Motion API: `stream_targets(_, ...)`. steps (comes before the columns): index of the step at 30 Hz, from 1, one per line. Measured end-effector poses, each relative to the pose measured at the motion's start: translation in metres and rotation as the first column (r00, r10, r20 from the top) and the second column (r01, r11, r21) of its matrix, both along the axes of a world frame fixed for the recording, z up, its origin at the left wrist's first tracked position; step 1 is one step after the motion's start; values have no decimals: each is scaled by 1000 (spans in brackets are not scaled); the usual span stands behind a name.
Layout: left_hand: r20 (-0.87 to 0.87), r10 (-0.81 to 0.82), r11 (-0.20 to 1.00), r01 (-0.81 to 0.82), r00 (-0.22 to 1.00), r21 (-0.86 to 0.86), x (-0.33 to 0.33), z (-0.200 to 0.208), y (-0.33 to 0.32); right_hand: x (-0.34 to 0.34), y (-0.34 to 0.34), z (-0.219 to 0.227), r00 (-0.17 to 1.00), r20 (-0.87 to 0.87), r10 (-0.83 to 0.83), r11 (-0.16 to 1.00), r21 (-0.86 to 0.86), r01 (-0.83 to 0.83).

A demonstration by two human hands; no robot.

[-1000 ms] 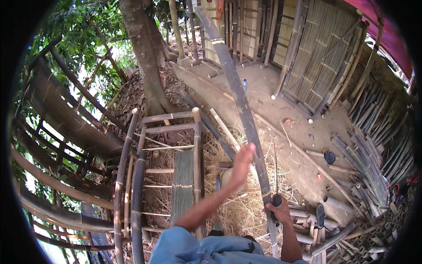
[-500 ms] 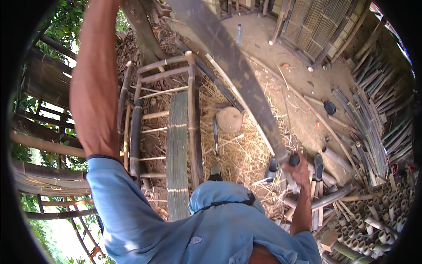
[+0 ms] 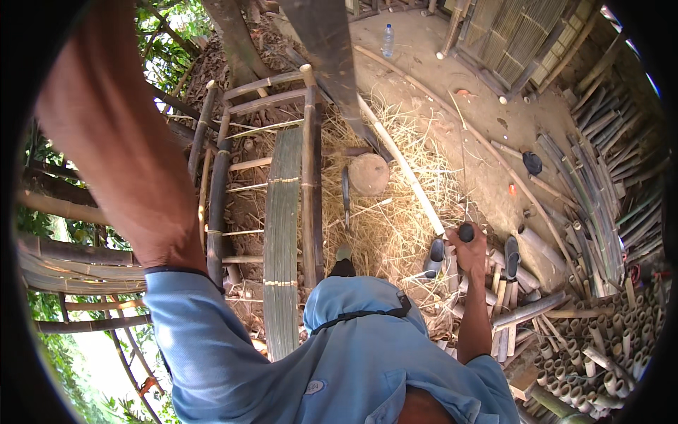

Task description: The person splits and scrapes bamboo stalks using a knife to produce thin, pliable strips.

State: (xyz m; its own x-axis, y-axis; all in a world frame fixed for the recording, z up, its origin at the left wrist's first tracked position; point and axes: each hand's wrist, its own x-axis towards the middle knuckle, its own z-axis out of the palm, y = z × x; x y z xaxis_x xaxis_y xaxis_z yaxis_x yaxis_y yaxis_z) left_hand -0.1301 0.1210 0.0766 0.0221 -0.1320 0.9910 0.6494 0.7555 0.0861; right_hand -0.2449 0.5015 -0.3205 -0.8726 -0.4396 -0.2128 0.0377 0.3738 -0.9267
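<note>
My right hand point(image 3: 472, 249) is closed round a dark, round-ended handle point(image 3: 465, 232) at the right of centre; a thin line beyond it may be a blade seen edge-on. From the upper left my left forearm point(image 3: 134, 155) reaches up and out of the picture, so the left hand is hidden. A long dark bamboo length point(image 3: 325, 56), close and blurred, hangs down from the top edge; what holds it does not show. Beneath and to the right of it a pale stick point(image 3: 402, 166) slants toward my right hand. A round wooden block point(image 3: 369, 174) lies below its lower end.
A bamboo frame with rungs point(image 3: 308, 141) stands left of centre, with a long green slatted strip point(image 3: 282, 233) along it. Straw point(image 3: 388, 247) covers the middle ground. Dark shoes point(image 3: 511, 256) are near my right hand. Bamboo poles point(image 3: 586, 205) and cut tubes point(image 3: 593, 346) pile at right.
The dark bamboo length has swung left and up, away from my right hand. My left forearm has moved left. My right hand has turned, showing the handle's round end.
</note>
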Motion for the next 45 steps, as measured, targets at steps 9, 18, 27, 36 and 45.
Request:
stream_targets(9, -62, -81, 968, 63, 995, -244, -34, -48, 5, -1, -12, -23, 992, -98, 79, 976, 209, -57)
stream_targets(18, 184, 18, 996, -34, 983, 84, -15, -57, 36, 14, -86, 93, 977, -190, 100, 916, -365, -165)
stream_targets(27, -74, 26, 993, -17, 997, 114, 35, -23, 67, 10, -70, 86, 965, -232, 127, 931, -308, -196)
stream_targets(36, 15, 15, 999, -16, 1000, 40, -27, -152, 32, 6, -56, 78, 992, -78, 96, 956, -272, -114)
stream_targets(45, 511, 241, 970, -221, 825, -101, 7, -114, 59, 29, -62, 159, 925, -370, 91, 904, -360, -233)
